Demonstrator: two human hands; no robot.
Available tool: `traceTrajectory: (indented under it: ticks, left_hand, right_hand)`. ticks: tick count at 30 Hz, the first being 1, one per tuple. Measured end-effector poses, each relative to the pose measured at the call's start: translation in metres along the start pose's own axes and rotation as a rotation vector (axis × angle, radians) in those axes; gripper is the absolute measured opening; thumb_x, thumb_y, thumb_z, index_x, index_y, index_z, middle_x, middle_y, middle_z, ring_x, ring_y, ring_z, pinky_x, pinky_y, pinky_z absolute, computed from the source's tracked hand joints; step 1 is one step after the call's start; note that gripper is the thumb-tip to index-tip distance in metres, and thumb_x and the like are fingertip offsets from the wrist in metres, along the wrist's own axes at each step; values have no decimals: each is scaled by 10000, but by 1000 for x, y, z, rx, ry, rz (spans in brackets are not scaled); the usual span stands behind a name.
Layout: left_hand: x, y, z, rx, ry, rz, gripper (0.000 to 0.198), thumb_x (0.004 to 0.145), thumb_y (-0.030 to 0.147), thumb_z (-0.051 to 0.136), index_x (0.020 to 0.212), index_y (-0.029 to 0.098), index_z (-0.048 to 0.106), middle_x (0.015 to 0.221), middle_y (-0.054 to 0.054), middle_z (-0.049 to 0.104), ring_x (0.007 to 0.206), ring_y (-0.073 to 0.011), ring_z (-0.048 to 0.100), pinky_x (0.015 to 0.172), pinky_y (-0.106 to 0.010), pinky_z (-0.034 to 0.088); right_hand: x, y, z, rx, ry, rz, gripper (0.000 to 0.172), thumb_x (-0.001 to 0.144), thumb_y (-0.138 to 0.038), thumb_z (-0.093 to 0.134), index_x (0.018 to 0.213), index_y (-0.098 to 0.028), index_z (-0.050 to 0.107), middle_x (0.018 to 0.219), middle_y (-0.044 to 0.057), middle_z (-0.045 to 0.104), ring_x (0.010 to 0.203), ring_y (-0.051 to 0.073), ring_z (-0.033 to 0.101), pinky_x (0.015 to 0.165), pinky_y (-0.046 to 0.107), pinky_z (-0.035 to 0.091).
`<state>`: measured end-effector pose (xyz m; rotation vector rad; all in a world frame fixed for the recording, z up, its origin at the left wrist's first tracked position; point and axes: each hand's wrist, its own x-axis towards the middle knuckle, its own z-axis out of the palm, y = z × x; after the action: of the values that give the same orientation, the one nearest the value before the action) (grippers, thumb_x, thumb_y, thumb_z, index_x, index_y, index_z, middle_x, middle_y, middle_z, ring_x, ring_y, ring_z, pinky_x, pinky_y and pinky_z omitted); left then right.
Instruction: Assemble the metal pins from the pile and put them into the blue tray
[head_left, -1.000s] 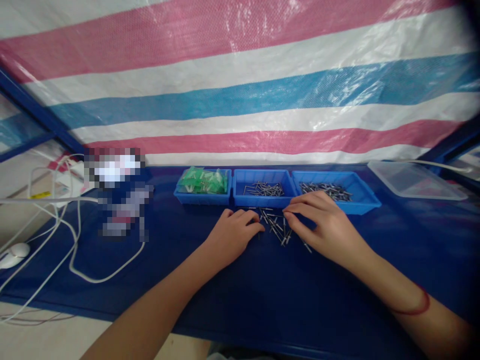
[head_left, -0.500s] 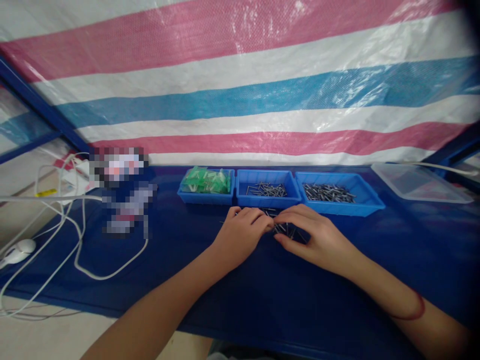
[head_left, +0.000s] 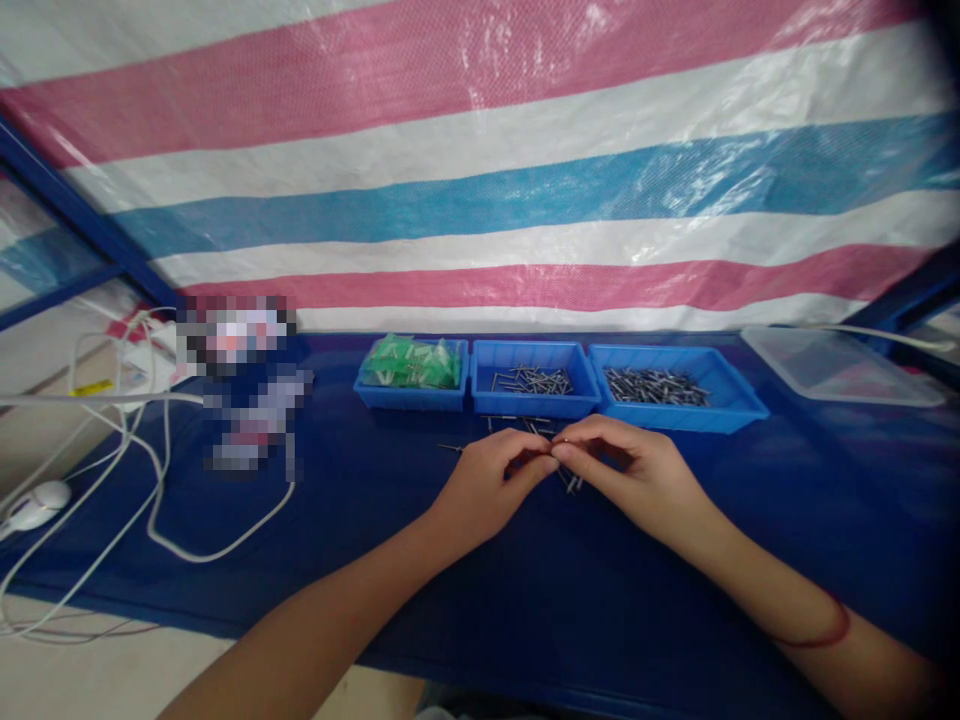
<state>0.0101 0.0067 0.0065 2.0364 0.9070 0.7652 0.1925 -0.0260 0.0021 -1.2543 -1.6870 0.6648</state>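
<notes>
My left hand [head_left: 487, 485] and my right hand [head_left: 630, 470] meet fingertip to fingertip over a scatter of small metal pins [head_left: 525, 428] on the blue table [head_left: 525, 590]. Both hands are pinched closed; whatever sits between the fingertips is too small to name. Right behind them stand three blue trays in a row: the left tray [head_left: 411, 398] holds green plastic parts [head_left: 411, 362], the middle tray [head_left: 535, 400] holds a few metal pins, the right tray [head_left: 679, 410] holds many metal pins.
A clear plastic lid or tray [head_left: 840, 365] lies at the back right. White cables [head_left: 157, 500] loop across the left of the table, with a white mouse [head_left: 34, 503] at the far left edge. A striped tarp [head_left: 480, 160] hangs behind.
My right hand drew back from the right tray toward the loose pins. Both hands came together and lifted slightly, their fingertips now pinched against each other.
</notes>
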Motion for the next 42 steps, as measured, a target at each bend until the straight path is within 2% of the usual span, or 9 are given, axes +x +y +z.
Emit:
traceTrajectory:
  ticks: [8,19,22,25,29,33,35,39,42]
  left_hand:
    - [1,-2,0,-2,-56,52,167,898,313,581,895,174,675,857,-30,659,736,-131,588,672,-233,450]
    - [-2,1,-2,-82,99,16,189,877,357,604,884,169,610,875,-25,630,745,-123,569,657,-230,435]
    - [-3,2,-3,-123,81,-8,229,884,364,587,1009,172,588,888,-22,628,753,-126,570,656,-234,434]
    - [-4,1,-3,-151,59,-18,328,901,374,555,1161,174,531,894,-18,619,734,-120,560,654,-232,435]
    - [-5,0,-3,-111,-3,0,341,932,387,502,1193,170,532,896,-17,611,703,-104,546,665,-227,437]
    - [-6,1,-4,-32,-47,38,321,940,375,494,1164,156,565,892,-29,636,741,-119,581,706,-238,451]
    - [-6,2,-4,77,-55,79,277,937,344,502,1121,159,595,913,-41,654,818,-144,601,767,-266,451]
    - [-8,-1,-5,440,-96,175,264,917,333,527,1130,212,627,1084,-60,655,1015,-227,566,865,-377,417]
    - [-10,-7,-4,637,-157,238,357,928,384,505,1271,301,561,1285,-62,576,1143,-278,504,886,-430,410]
  right_hand:
    - [-2,-8,-1,10,-17,-74,123,859,-325,620,813,-227,679,772,35,683,704,172,627,615,305,511]
    - [3,-7,-14,-65,-136,-124,116,897,-305,562,907,-237,655,813,33,665,713,163,609,643,304,504]
    - [6,-6,-23,-143,-119,-170,115,902,-289,549,868,-237,645,827,30,666,745,167,618,685,308,498]
    - [12,-2,-43,-336,66,-179,136,895,-305,545,819,-231,630,815,39,666,751,187,619,681,323,478]
    - [17,15,-81,-753,314,-124,191,881,-350,514,767,-223,600,763,61,640,682,215,591,626,351,427]
    - [15,41,-110,-1130,296,42,219,858,-390,501,734,-235,591,694,72,598,620,253,547,537,358,342]
    - [14,47,-114,-1207,250,31,243,879,-390,461,794,-221,612,713,85,596,646,268,556,575,379,378]
    - [17,34,-99,-1030,297,-131,220,907,-346,448,831,-211,604,796,105,634,791,304,605,726,441,450]
    - [18,16,-75,-722,79,-217,187,922,-290,465,840,-210,612,869,98,670,816,262,625,746,410,476]
